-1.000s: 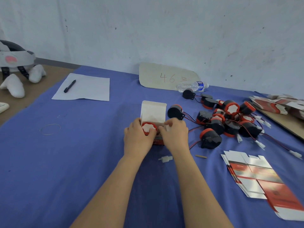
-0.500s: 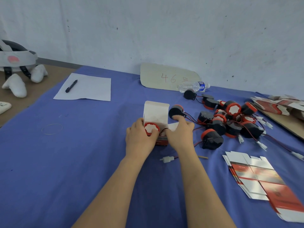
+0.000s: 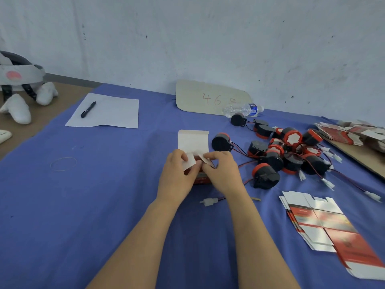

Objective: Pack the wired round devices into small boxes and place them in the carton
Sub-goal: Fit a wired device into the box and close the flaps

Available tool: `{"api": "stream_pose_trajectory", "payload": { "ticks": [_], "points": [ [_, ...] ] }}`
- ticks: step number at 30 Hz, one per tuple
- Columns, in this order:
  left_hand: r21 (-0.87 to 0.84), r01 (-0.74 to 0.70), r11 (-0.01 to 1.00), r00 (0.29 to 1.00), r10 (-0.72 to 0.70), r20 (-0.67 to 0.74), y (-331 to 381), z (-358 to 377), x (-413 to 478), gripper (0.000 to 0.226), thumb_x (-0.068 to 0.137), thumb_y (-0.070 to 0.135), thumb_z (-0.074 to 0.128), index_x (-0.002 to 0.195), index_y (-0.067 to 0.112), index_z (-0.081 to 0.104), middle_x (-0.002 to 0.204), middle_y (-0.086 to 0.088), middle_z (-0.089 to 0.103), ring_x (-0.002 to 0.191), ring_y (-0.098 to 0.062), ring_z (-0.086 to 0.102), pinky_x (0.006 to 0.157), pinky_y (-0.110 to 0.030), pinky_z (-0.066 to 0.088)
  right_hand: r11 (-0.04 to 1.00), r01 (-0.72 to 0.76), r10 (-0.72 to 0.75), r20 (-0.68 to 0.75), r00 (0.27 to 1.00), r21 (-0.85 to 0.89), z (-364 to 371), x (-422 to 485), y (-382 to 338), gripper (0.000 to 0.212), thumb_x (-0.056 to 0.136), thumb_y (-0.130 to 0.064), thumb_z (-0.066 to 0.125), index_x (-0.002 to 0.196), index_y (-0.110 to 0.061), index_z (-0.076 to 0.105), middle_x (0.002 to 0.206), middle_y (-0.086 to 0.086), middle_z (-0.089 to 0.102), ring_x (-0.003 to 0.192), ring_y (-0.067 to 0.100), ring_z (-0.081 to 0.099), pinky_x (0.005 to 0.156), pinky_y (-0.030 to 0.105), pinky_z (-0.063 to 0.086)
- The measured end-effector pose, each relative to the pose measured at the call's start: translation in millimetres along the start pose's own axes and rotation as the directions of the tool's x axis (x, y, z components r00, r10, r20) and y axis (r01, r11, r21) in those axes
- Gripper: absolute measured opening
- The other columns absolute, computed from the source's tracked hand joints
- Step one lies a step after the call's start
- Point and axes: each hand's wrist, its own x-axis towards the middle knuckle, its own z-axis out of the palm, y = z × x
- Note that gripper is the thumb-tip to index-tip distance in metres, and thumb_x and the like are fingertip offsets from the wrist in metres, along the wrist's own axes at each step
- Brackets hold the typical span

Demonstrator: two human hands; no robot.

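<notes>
Blue cloth [image 3: 104,205]: left hand [image 3: 177,176], right hand [image 3: 223,174] each pinch a small box [image 3: 192,141] flap; tuck loose connector [image 3: 208,201] inside before lidding

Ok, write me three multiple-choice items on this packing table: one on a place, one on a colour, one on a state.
1. The black pen lies: A on the white sheet of paper; B in a cup; C on a chair.
2. The table cloth is: A green; B blue; C yellow.
3. The top lid of the small box is: A tucked shut; B torn off; C standing open.

Answers:
1 A: the pen rests on the sheet, at the far left of the cloth.
2 B: blue covers the work surface.
3 C: the lid stands upright behind the left hand and the right hand, whose fingers pinch the side flaps.
</notes>
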Motion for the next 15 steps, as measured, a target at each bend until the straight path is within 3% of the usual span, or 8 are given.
{"api": "stream_pose_trajectory", "payload": {
  "ticks": [3,4,6,8,10,12,13,15],
  "points": [
    [-0.106,0.121,0.987,0.990,-0.113,0.079,1.2,-4.9,3.3,0.027,0.093,0.048,0.048,0.083,0.023,0.050,0.086,0.010,0.055,0.076,-0.006,0.052,0.054,-0.012,0.038,0.986,0.015,-0.035,0.118,0.992,0.165,-8.2,-0.7,2.5,0.032,0.095,-0.027,0.055,0.121,-0.011,0.066,0.111,-0.002,0.061,0.089,0.001,0.052,0.082,0.022,0.041],
    [-0.145,0.148,0.978,0.986,-0.135,0.094,0.8,-6.4,5.1,0.022,0.097,0.040,0.044,0.085,0.024,0.052,0.088,0.010,0.056,0.077,-0.005,0.053,0.055,-0.010,0.039,0.980,0.016,-0.037,0.106,0.994,0.198,-9.2,-1.1,3.8,0.030,0.096,-0.026,0.053,0.117,-0.011,0.067,0.105,-0.004,0.064,0.091,0.001,0.054,0.081,0.021,0.040],
    [-0.205,0.153,0.967,0.986,-0.134,0.102,1.0,-11.9,6.4,0.015,0.098,0.016,0.042,0.102,0.026,0.053,0.103,0.008,0.057,0.086,-0.005,0.053,0.061,-0.008,0.041,0.984,-0.001,-0.012,0.068,0.998,0.179,-8.0,-0.4,7.3,0.029,0.097,-0.023,0.052,0.122,-0.014,0.064,0.115,-0.004,0.064,0.102,0.007,0.056,0.082,0.020,0.041],
    [-0.270,0.099,0.958,0.994,-0.081,0.079,-0.2,-15.7,7.3,0.045,0.095,0.004,0.044,0.131,0.030,0.040,0.116,0.007,0.055,0.099,-0.004,0.052,0.075,-0.012,0.043,0.982,-0.041,0.034,0.041,0.999,0.182,-4.6,0.8,10.9,0.040,0.096,-0.021,0.054,0.136,-0.020,0.047,0.126,-0.004,0.058,0.100,0.010,0.057,0.082,0.023,0.043],
    [-0.281,0.062,0.958,0.998,-0.056,0.029,0.1,-17.1,8.1,0.068,0.093,0.001,0.048,0.147,0.033,0.021,0.112,0.010,0.055,0.102,-0.003,0.049,0.082,-0.018,0.043,0.968,-0.031,0.021,0.039,0.999,0.249,-1.4,1.2,12.2,0.065,0.095,-0.016,0.056,0.148,-0.027,0.022,0.126,-0.009,0.055,0.070,0.002,0.054,0.070,0.021,0.044],
    [-0.258,0.035,0.966,0.999,-0.033,0.010,0.9,-17.0,8.9,0.063,0.091,0.000,0.049,0.140,0.036,0.031,0.103,0.011,0.056,0.085,0.003,0.051,0.068,-0.009,0.043,0.948,0.019,-0.031,0.033,0.999,0.319,-0.8,0.6,11.3,0.072,0.093,-0.008,0.055,0.148,-0.035,0.018,0.122,-0.014,0.054,0.052,0.005,0.043,0.063,0.021,0.043],
    [-0.237,0.026,0.971,1.000,-0.021,0.022,1.3,-17.0,9.4,0.052,0.091,-0.002,0.047,0.126,0.036,0.045,0.101,0.008,0.056,0.076,0.004,0.052,0.060,-0.007,0.042,0.943,0.048,-0.061,0.031,0.998,0.330,-1.3,0.2,11.1,0.067,0.092,-0.004,0.054,0.143,-0.038,0.028,0.119,-0.013,0.055,0.056,0.009,0.046,0.065,0.022,0.044],
    [-0.198,0.024,0.980,0.999,-0.017,0.037,-0.1,-16.4,9.3,0.042,0.088,-0.007,0.043,0.094,0.032,0.056,0.101,0.001,0.057,0.074,-0.003,0.054,0.054,-0.008,0.040,0.958,0.079,-0.108,0.091,0.990,0.275,-5.0,-0.9,9.8,0.052,0.091,-0.001,0.051,0.127,-0.038,0.047,0.121,-0.009,0.054,0.089,0.013,0.058,0.076,0.019,0.044]
  ]
}}
